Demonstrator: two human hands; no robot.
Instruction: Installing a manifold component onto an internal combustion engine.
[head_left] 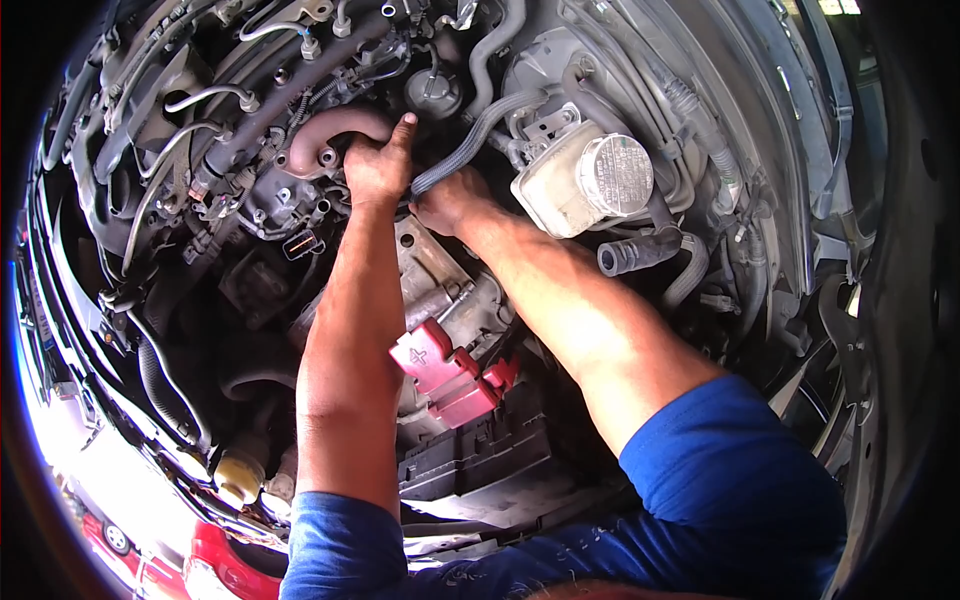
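Ribbed black hose under two bare hands, deep in an engine bay

Corrugated plastic, matte and flexible — the ribbed hose [470, 140] runs from between the two hands up toward the pale reservoir, and the left hand [378, 165] is closed over its lower end with the thumb pointing up beside a rusty-pink curved metal pipe [335, 135]. The right hand [450, 200] sits just beside it, curled low under the hose; whether its fingers are gripping anything I cannot tell, as they are hidden. By the look of it the hose is still attached at its upper end, so the work seems mid-way at most. Further out: a cream translucent reservoir [560, 190] with a round ridged grey cap [618, 175], an open black rubber hose stub [630, 255] — and a red plastic terminal cover [450, 375], smooth and blocky, between the forearms.
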